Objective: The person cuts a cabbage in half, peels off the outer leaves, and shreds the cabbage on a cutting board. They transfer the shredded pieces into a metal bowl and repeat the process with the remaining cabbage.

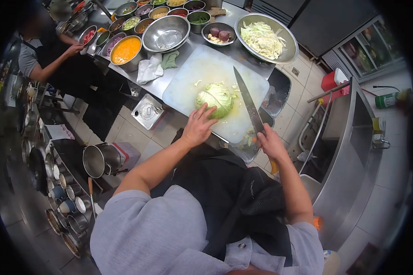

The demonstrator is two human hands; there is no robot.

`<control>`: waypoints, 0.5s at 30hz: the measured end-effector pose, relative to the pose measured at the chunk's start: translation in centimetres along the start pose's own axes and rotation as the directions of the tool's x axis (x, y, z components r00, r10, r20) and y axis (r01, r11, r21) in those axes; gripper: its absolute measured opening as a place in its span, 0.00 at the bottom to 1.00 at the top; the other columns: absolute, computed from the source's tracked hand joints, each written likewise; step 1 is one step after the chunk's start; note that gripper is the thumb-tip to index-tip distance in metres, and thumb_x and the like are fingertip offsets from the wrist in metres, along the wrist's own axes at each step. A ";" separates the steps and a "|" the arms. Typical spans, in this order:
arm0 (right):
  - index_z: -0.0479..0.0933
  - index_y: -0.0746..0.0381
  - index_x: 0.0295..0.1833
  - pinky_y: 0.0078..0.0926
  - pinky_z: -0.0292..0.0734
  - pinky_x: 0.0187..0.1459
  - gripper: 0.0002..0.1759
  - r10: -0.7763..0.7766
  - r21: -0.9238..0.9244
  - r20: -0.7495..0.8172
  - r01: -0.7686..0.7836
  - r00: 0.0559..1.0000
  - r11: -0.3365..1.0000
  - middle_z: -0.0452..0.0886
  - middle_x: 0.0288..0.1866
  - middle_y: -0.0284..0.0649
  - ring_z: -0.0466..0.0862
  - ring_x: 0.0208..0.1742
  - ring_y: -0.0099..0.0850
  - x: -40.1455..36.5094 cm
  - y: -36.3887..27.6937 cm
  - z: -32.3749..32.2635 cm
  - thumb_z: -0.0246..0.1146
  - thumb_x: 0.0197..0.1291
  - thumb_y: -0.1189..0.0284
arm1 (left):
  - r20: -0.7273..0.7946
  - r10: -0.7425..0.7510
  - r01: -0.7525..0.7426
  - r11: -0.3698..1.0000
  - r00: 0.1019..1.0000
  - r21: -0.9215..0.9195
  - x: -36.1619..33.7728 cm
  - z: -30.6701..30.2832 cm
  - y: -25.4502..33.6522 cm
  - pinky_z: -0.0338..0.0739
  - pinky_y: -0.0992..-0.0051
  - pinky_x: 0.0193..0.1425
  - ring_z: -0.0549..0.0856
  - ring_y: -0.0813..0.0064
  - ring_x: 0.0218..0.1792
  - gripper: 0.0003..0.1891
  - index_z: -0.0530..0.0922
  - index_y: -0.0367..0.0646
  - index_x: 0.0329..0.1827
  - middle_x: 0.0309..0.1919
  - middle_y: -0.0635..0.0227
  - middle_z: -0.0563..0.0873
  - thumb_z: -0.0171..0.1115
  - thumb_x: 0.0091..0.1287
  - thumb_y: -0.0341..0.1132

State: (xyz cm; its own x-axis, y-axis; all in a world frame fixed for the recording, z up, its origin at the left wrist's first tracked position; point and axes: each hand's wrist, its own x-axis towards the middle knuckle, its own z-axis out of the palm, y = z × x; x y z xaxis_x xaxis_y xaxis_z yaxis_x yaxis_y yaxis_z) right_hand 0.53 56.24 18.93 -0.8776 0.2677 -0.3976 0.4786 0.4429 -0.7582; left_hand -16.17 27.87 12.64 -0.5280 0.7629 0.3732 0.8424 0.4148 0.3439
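Observation:
A pale green cabbage [216, 99] lies on the white cutting board [188, 75], with small leaf scraps around it. My left hand [199, 124] holds the cabbage from its near left side, fingers curved against the leaves. In my right hand [269, 141] is the handle of a long chef's knife [248, 98], gripped at the board's right edge. The blade points away from me over the board, to the right of the cabbage and apart from it. My right palm hides most of the handle.
Chopped cabbage fills a large steel bowl [264, 39] at the far right. A smaller bowl [219, 34], an empty-looking steel bowl [166, 34] and a pot of orange liquid [126, 50] line the back. Cloths [150, 68] lie left of the board. A co-worker [46, 59] stands at far left.

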 end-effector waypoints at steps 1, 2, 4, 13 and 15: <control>0.66 0.63 0.52 0.47 0.77 0.30 0.10 -0.070 -0.157 -0.034 0.063 0.997 0.986 0.83 0.26 0.50 0.86 0.26 0.47 -0.1 -1.0 0.3 0.58 0.75 0.69 | 0.024 0.000 0.003 0.992 1.000 -0.123 -0.6 -0.4 -0.5 0.66 0.55 0.78 0.70 0.51 0.77 0.28 0.81 0.51 0.62 0.74 0.61 0.73 0.74 0.55 0.27; 0.66 0.63 0.52 0.47 0.77 0.30 0.10 -0.058 -0.171 -0.031 0.052 0.998 0.984 0.83 0.26 0.50 0.86 0.26 0.47 -0.4 -1.9 0.7 0.58 0.75 0.69 | 0.020 -0.007 0.009 0.990 1.000 -0.140 -0.9 -0.6 -1.2 0.66 0.55 0.78 0.70 0.51 0.77 0.28 0.81 0.51 0.62 0.74 0.61 0.73 0.74 0.55 0.27; 0.65 0.63 0.52 0.57 0.78 0.36 0.10 -0.172 -0.566 -0.023 0.129 0.985 0.814 0.84 0.30 0.59 0.86 0.34 0.59 -0.5 -4.0 1.1 0.57 0.75 0.69 | -0.127 -0.134 0.084 0.937 0.983 -0.339 -0.8 -0.9 -3.1 0.70 0.59 0.75 0.73 0.49 0.73 0.27 0.80 0.47 0.61 0.71 0.58 0.75 0.74 0.56 0.27; 0.65 0.62 0.53 0.62 0.76 0.38 0.10 -0.036 -0.808 0.226 0.208 0.974 0.551 0.84 0.30 0.58 0.84 0.36 0.63 1.3 -13.3 -0.9 0.54 0.74 0.69 | -0.420 -0.284 0.078 0.893 0.862 -0.443 6.3 -1.6 -6.2 0.73 0.59 0.69 0.78 0.50 0.63 0.18 0.80 0.40 0.57 0.61 0.54 0.78 0.70 0.63 0.27; 0.65 0.63 0.55 0.62 0.77 0.40 0.12 0.014 -0.826 0.250 0.206 0.968 0.524 0.84 0.32 0.59 0.85 0.38 0.62 2.1 -13.9 -1.5 0.55 0.74 0.69 | -0.410 -0.216 0.012 0.895 0.886 -0.446 10.0 -2.3 -7.0 0.71 0.56 0.72 0.76 0.47 0.67 0.19 0.80 0.43 0.60 0.66 0.54 0.77 0.70 0.66 0.32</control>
State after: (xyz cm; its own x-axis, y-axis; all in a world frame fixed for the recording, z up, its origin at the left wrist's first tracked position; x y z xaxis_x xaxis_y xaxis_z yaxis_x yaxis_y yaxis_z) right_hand -7.92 51.90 29.36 -0.8496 0.0514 -0.5249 0.0924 0.9944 -0.0521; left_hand -27.58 31.50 15.92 -0.6939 0.3832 0.6097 0.6997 0.1586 0.6966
